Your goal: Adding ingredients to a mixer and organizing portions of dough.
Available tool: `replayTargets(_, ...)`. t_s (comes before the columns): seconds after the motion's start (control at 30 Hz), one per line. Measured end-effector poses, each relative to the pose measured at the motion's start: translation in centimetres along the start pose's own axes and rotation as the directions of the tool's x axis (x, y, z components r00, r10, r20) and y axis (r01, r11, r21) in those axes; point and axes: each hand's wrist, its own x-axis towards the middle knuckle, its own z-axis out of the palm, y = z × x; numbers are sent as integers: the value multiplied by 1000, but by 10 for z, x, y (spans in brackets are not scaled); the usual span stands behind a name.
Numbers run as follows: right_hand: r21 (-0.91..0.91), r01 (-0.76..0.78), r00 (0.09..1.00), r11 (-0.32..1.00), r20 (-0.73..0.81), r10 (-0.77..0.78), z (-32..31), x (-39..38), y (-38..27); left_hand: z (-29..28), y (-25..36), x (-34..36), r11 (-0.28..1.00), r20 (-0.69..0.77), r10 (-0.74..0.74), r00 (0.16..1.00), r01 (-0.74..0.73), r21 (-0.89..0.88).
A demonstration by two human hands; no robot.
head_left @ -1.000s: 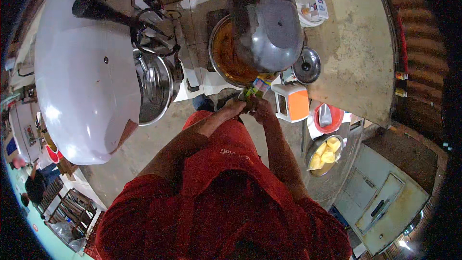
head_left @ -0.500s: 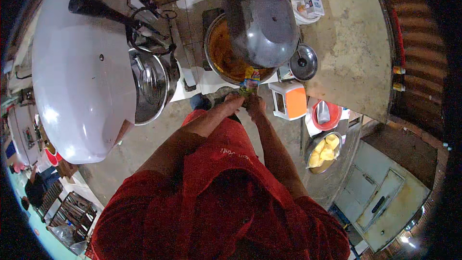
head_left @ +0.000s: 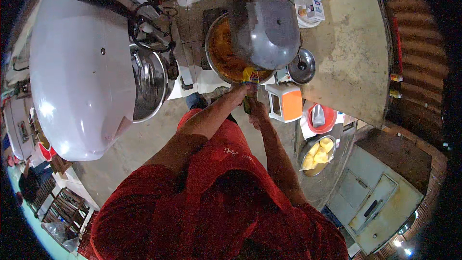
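Observation:
A yellow-topped printed pouch [head_left: 250,75] with a dark green lower part is between my hands, its top over the near rim of a metal mixing bowl [head_left: 209,60]. Around its middle, on the left side, my left hand [head_left: 239,94] is closed. Below it my right hand [head_left: 258,114] is closed on the lower end; some of its fingers are hidden. Brown-orange batter [head_left: 221,43] fills the part of the bowl I can see. The rest of the bowl lies under the grey head of a stand mixer [head_left: 264,24]. Whether anything leaves the pouch, I cannot tell.
A large white mixer [head_left: 79,77] with a steel bowl [head_left: 156,84] stands to the left. Right of my hands are an orange-and-white kitchen scale [head_left: 290,103], a metal lid [head_left: 302,66], a red basin [head_left: 331,119] and a bowl of yellow blocks [head_left: 308,168]. White containers [head_left: 308,7] stand farther back.
My left hand has moved up along the pouch toward the bowl, and my right hand has shifted lower. The pouch stands more upright, and the view has shifted slightly.

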Motion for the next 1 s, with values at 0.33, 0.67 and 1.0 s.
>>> replayTargets(0.33,-779,532,719,332,210,-662,-24,18,44,39,-13,29,832,-109,442,890,-362,421)
replayTargets(0.67,-322,799,560,507,92,-824,-7,33,34,16,-29,127,583,-111,740,663,-715,-385)
replayTargets(1.0,622,286,941,729,-326,-90,-1,-7,26,62,32,-56,888,39,281,959,-275,370)
